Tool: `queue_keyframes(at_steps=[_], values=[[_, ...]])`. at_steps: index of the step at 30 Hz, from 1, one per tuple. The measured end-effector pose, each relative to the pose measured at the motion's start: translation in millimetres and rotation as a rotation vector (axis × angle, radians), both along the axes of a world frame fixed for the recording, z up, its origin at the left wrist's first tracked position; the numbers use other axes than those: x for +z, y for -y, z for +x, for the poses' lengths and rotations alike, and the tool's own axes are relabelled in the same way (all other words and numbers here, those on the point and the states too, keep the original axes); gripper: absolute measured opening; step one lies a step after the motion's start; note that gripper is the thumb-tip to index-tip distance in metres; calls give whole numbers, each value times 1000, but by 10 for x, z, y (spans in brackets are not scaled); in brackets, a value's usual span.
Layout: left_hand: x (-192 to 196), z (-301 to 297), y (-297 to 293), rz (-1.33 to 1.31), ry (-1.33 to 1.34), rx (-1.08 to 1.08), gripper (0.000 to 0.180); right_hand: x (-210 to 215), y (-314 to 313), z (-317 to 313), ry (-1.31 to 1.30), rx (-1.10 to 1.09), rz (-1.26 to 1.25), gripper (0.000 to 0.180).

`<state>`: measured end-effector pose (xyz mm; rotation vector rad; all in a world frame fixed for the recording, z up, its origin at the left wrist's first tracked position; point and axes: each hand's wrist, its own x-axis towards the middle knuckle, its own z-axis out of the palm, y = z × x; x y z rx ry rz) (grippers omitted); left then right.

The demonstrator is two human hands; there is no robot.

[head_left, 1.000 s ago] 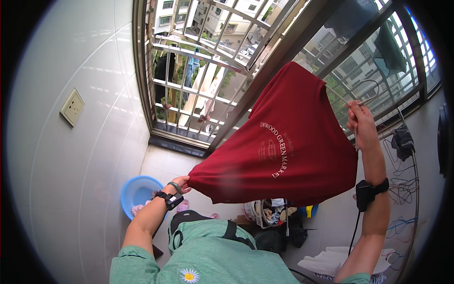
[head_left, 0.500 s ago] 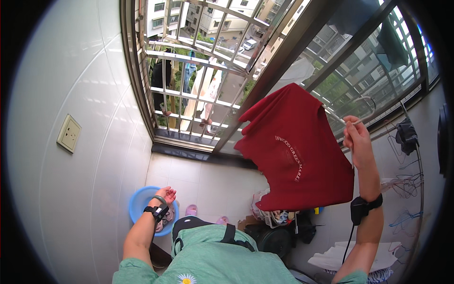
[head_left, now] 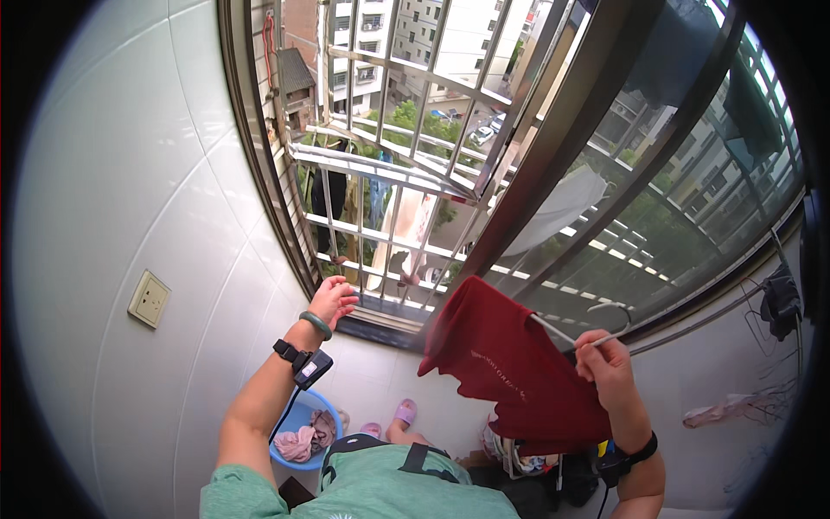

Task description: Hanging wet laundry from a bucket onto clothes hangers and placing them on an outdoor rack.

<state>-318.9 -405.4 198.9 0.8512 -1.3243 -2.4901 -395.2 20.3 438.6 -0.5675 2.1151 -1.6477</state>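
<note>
My right hand [head_left: 603, 362] is closed round a white clothes hanger [head_left: 558, 329], its hook pointing up toward the window. From the hanger a dark red garment [head_left: 510, 374], with pale lettering across it, hangs slanted and swings out to the left. My left hand [head_left: 333, 301] is raised in front of the barred window, holding nothing, with its fingers apart and slightly bent. Below that forearm, a blue basin [head_left: 290, 454] on the floor contains pink and greyish cloth [head_left: 304, 437].
A metal-framed window with white bars [head_left: 389, 173] stands ahead; clothes hang outside it. The sliding glass pane [head_left: 605, 216] covers the right side. A wall socket [head_left: 150, 298] is at left. Wire hangers [head_left: 761, 402] hang at right, and a pile of things [head_left: 519, 450] lies under the garment.
My left hand has risen from over the basin to the front of the window. My right hand has lowered the hanger and red garment somewhat. The view has tilted up toward the window.
</note>
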Motion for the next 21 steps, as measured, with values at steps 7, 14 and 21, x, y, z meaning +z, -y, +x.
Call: queue_keyframes(at_steps=[7, 14, 21], values=[[1025, -998, 163, -448, -87, -1, 49, -159, 213, -351, 93, 227, -39, 11], [1366, -2087, 424, -967, -248, 117, 64, -269, 481, -566, 171, 331, -150, 14], [1742, -3159, 480, -1186, -248, 168, 72, -462, 976, -544, 308, 275, -218, 14]])
